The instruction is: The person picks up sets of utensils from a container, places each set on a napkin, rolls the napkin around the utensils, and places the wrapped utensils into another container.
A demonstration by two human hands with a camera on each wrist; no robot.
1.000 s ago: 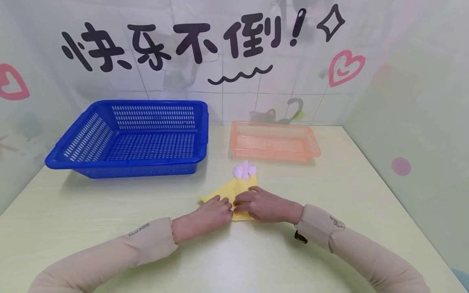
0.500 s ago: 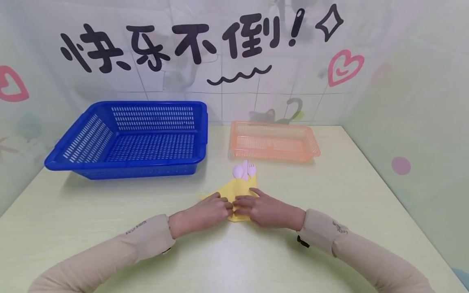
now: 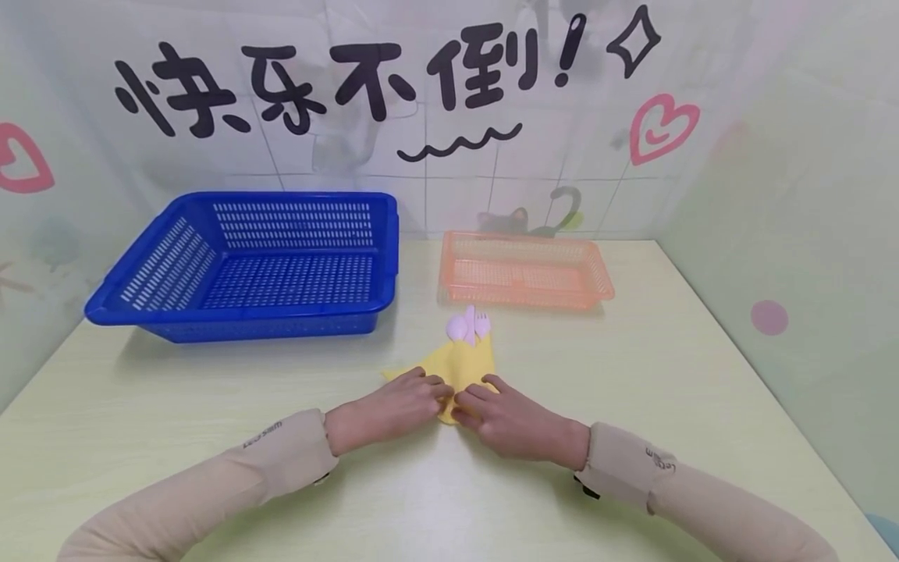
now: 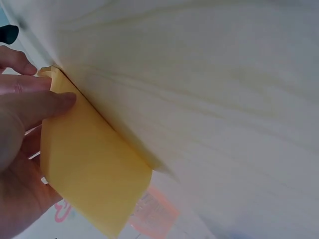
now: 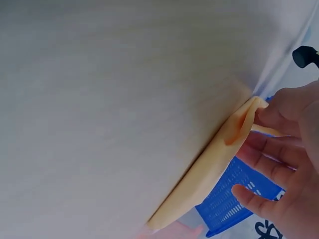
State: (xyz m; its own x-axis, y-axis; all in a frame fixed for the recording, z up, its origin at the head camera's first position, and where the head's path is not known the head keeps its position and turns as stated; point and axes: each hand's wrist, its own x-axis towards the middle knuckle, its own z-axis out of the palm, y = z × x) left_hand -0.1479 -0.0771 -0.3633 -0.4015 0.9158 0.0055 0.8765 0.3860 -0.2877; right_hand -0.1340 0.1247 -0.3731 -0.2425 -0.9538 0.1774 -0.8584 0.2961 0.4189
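Note:
A yellow napkin [image 3: 472, 364] lies folded on the table, with a pale pink spoon [image 3: 456, 329], knife [image 3: 470, 318] and fork [image 3: 482, 324] sticking out of its far end. The left hand [image 3: 396, 407] pinches a flap of the napkin [image 4: 94, 154]; the thumb presses its face in the left wrist view, with the other fingers behind. At the napkin's near right edge, the right hand [image 3: 518, 423] pinches the folded end between thumb and fingers, its little finger spread away. The two hands' fingertips are close together. The cutlery's handles are hidden under the cloth.
A large blue basket [image 3: 246, 314] stands at the back left of the table. Behind the cutlery, to the right, is a smaller orange basket [image 3: 527, 297]. Printed curtains [image 3: 787, 195] enclose the table [image 3: 632, 351] at the back and sides.
The right hand has slid slightly toward the person and to the right along the napkin, uncovering more of its middle. The left hand has barely moved; the cutlery stays in place.

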